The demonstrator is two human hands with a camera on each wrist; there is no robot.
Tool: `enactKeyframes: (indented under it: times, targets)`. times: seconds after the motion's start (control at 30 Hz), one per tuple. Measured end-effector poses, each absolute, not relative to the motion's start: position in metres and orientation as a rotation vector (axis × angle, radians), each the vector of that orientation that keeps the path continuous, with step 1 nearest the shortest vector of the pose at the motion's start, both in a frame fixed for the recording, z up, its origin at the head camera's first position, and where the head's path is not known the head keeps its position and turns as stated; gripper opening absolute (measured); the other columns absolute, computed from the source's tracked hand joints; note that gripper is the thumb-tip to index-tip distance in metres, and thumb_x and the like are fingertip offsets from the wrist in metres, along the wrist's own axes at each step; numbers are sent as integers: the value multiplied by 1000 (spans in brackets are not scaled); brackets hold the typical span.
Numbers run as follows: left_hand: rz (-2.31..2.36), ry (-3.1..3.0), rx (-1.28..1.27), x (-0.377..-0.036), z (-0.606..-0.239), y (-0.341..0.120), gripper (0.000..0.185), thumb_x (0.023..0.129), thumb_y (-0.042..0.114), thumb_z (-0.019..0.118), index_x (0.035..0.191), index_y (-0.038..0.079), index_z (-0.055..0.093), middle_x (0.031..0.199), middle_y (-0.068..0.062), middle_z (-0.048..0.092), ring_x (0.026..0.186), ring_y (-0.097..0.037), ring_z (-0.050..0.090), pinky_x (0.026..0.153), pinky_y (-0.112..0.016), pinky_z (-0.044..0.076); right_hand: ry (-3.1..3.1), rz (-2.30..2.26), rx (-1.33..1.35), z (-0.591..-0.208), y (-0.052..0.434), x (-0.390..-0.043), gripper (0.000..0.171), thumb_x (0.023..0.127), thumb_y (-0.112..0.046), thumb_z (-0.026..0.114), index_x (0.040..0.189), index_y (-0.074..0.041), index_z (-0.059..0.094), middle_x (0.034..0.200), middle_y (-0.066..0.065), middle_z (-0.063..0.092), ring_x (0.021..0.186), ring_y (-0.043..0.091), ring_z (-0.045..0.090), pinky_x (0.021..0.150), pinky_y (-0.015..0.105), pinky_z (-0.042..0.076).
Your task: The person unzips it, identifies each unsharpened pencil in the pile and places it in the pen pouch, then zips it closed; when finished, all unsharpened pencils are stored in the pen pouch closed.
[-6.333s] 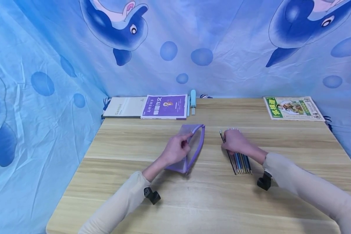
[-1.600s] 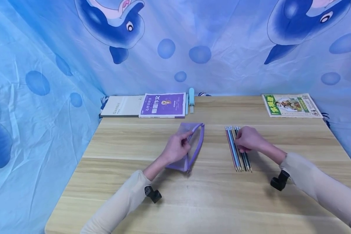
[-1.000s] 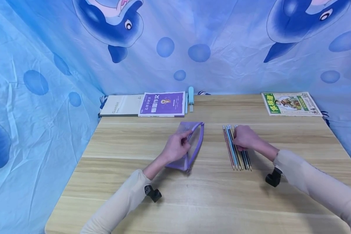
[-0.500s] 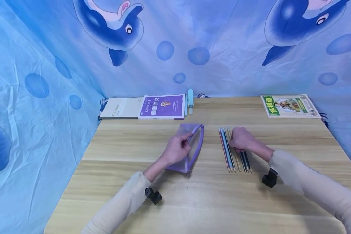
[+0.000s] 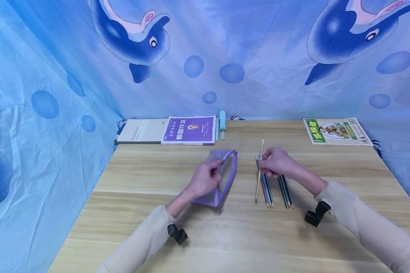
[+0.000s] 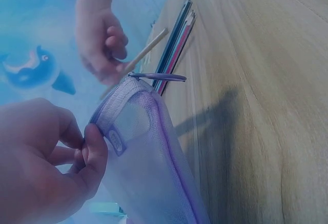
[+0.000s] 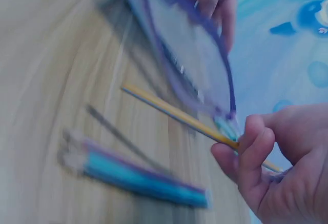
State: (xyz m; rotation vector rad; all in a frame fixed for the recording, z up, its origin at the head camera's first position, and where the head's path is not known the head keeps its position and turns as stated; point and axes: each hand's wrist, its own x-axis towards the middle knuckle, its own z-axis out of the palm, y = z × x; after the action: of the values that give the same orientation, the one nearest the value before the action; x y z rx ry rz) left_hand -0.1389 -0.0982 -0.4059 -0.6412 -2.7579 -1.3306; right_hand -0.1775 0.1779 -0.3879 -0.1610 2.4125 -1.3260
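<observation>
My left hand (image 5: 204,180) pinches the rim of a purple mesh pencil pouch (image 5: 210,197), whose zippered mouth gapes toward the right. In the left wrist view, thumb and fingertips grip the pouch's zipper edge (image 6: 115,106). My right hand (image 5: 278,163) pinches a yellow pencil (image 5: 258,185) near its middle; it is raised off the table, and its shadow shows in the right wrist view. Below it lie several blue and red pencils (image 5: 267,191) side by side. Right of these, a group of dark pencils (image 5: 285,192) is partly hidden by the hand.
Along the back edge of the wooden table (image 5: 225,242) lie a pale Gambit notebook (image 5: 141,131), a purple book (image 5: 190,130) and a light blue stapler-like item (image 5: 222,120). A green-bordered book (image 5: 336,131) lies at the back right. A blue dolphin-print cloth (image 5: 246,45) hangs behind.
My right hand has slid pencils leftward, splitting the single row into two groups. Within the last half second it has lifted the yellow pencil and moved it left. My left hand keeps its grip.
</observation>
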Motion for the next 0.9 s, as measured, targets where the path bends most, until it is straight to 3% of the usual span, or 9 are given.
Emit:
enactKeyframes:
  times: [0.2, 0.37, 0.9]
  targets:
    - [-1349, -2743, -643, -137, -408, -98, 54, 80, -10, 59, 133, -6, 58, 74, -2, 57, 57, -8, 47, 48, -21, 45, 2225, -1585, -19, -389, 153, -171, 23, 95, -4, 61, 110, 6, 47, 82, 19, 70, 48, 9, 55, 41, 20, 43]
    - [-1355, -2718, -657, -137, -409, -98, 54, 78, -11, 59, 132, -8, 59, 75, -3, 59, 58, -9, 49, 49, -21, 45, 2169, -1706, -13, -394, 134, -168, 22, 94, -4, 61, 109, 5, 48, 82, 14, 71, 49, 10, 55, 42, 21, 44]
    - [-1306, -2679, -681, -139, -408, -98, 53, 77, -11, 59, 129, -9, 61, 73, -2, 59, 59, -8, 49, 49, -22, 44, 2072, -1781, 26, -401, 106, -165, 18, 96, -3, 61, 107, 5, 48, 83, 15, 71, 48, 11, 56, 41, 22, 44]
